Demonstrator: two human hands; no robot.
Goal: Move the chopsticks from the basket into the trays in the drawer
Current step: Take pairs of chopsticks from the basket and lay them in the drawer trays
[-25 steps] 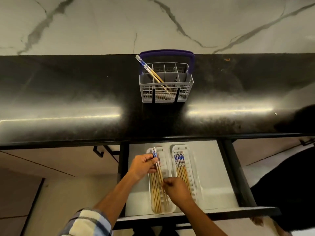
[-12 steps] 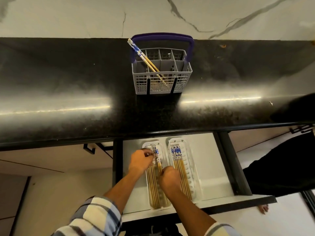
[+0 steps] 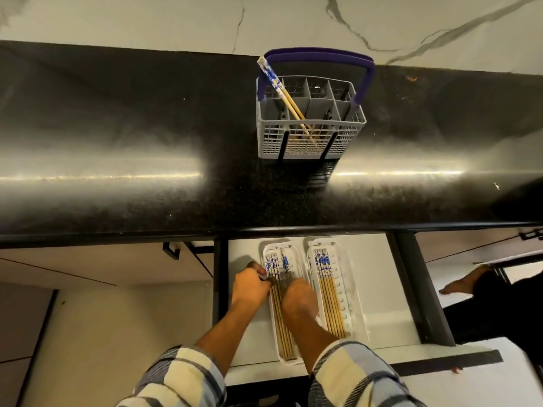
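Note:
A grey basket (image 3: 311, 145) with a purple handle stands on the black counter, and a pair of chopsticks (image 3: 282, 94) with blue-and-white tops leans in it. Below, the open drawer (image 3: 379, 289) holds two white trays. The left tray (image 3: 266, 251) and the right tray (image 3: 352, 304) each hold several chopsticks. My left hand (image 3: 251, 289) and my right hand (image 3: 299, 299) are down in the left tray, fingers closed on the chopsticks (image 3: 283, 268) lying there. My right hand hides the middle of that bundle.
The black counter (image 3: 147, 160) runs across the view, with a marble wall behind. A dark drawer rail (image 3: 420, 289) bounds the drawer on the right. Another person's foot (image 3: 461, 283) and dark clothing show at the right. A cabinet handle (image 3: 173, 251) sits left of the drawer.
Both hands have lowered the held chopsticks down into the left tray, among the ones lying there. The camera has shifted a little; the basket has not moved.

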